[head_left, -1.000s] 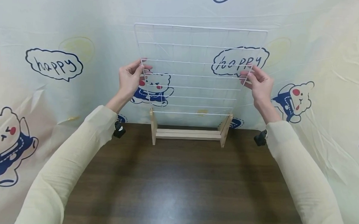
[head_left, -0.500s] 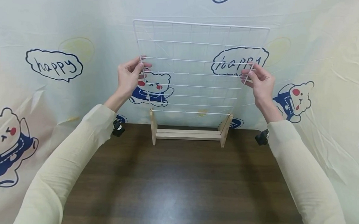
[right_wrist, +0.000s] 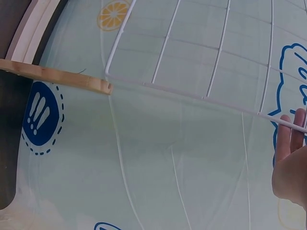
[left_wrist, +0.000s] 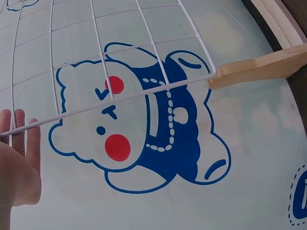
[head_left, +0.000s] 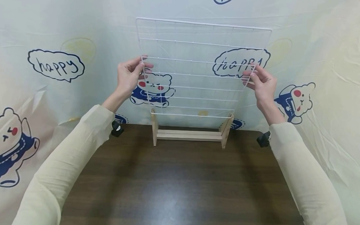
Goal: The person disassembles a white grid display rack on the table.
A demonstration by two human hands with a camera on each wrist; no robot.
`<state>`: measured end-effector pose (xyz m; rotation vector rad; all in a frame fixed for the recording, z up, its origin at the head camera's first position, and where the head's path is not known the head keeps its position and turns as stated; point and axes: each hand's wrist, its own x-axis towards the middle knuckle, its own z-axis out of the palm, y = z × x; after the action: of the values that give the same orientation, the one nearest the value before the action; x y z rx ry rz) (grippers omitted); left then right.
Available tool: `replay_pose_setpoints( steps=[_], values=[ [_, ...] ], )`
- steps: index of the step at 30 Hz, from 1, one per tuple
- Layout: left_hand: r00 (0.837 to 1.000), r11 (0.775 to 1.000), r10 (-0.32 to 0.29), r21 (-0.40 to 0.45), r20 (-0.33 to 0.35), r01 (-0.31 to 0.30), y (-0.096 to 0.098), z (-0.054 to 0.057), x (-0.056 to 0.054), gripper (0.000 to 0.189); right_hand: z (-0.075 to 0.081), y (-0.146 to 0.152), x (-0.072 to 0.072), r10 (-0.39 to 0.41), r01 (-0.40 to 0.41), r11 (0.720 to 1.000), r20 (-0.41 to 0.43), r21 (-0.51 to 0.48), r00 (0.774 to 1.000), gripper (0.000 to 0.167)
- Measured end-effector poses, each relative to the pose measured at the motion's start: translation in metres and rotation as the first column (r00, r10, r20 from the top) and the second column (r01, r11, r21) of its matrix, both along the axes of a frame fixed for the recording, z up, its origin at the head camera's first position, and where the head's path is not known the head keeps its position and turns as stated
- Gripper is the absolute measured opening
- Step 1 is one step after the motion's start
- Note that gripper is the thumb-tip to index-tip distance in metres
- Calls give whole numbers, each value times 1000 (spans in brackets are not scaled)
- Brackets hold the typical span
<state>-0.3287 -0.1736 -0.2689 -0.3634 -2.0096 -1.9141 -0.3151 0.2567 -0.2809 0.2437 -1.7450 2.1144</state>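
A white wire grid panel (head_left: 204, 24) stands raised over a small wooden stand (head_left: 188, 137) at the back of the table. My left hand (head_left: 129, 76) pinches its left side wire between thumb and fingers, a bit above mid-height. On the opposite side wire, my right hand (head_left: 264, 84) has the same kind of pinch. The grid's lower corners are right at the tops of the stand's two uprights. In the left wrist view one corner overlaps the tip of a wooden upright (left_wrist: 259, 69). The right wrist view shows the other corner close at its upright's end (right_wrist: 57, 77).
Behind the stand hangs a pale cloth (head_left: 189, 7) printed with bears and "happy" bubbles, and it also runs along both sides. The dark brown wooden table (head_left: 171, 185) stretches from the stand toward me.
The grid's top edge has risen slightly over the second, and its lower edge has dropped a little since half a second ago. Both hands keep their hold at the sides.
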Motion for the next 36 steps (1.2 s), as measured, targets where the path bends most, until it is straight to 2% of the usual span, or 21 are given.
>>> replay_pose_setpoints(
  steps=[10,17,24,30,36],
  values=[
    [1000,999,-24,-40,-12,24,-3,-4,1,32,-4,2,2,2,-2,1000,-6,13,1000,33],
    [999,996,-39,-78,-4,39,-5,-9,5,33,-6,4,4,-4,3,999,37,41,999,33],
    [998,997,-55,-51,20,56,-4,-14,9,32,-10,4,8,-8,5,999,71,52,997,36],
    [998,996,-52,-66,31,54,-6,-18,15,31,-12,3,13,24,-27,999,68,43,997,35],
    [997,997,-57,-44,46,59,-7,-23,18,31,-19,3,15,29,-32,998,60,60,998,36]
  ],
)
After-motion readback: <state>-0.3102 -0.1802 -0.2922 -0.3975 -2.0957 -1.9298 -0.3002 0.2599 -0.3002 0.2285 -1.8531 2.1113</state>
